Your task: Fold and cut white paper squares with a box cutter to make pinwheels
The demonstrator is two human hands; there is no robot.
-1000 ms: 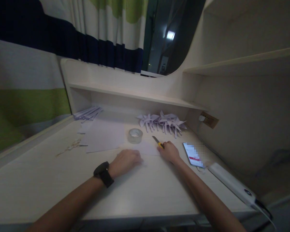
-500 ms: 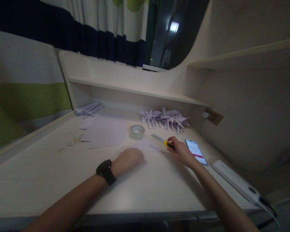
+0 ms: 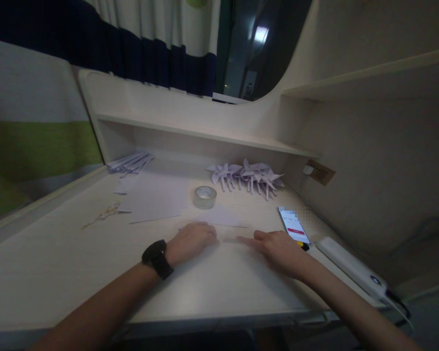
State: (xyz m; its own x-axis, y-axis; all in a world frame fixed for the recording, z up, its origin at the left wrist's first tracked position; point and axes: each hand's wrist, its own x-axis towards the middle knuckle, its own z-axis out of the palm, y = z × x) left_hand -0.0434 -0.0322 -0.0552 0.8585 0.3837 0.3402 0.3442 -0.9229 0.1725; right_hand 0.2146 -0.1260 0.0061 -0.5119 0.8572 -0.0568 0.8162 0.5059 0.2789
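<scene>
the left hand (image 3: 192, 240) lies with loose fingers on a pale paper sheet (image 3: 223, 216) while the right hand (image 3: 280, 248), fingers stretched, covers a yellow utility knife (image 3: 300, 244), grip impossible to tell.

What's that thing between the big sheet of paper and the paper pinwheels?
A roll of clear tape lies flat on the desk there, between the big paper sheet and the paper pinwheels. The head view shows it.

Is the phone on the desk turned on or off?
On. The phone lies face up, its screen glowing white with a red patch, beside the right hand.
</scene>
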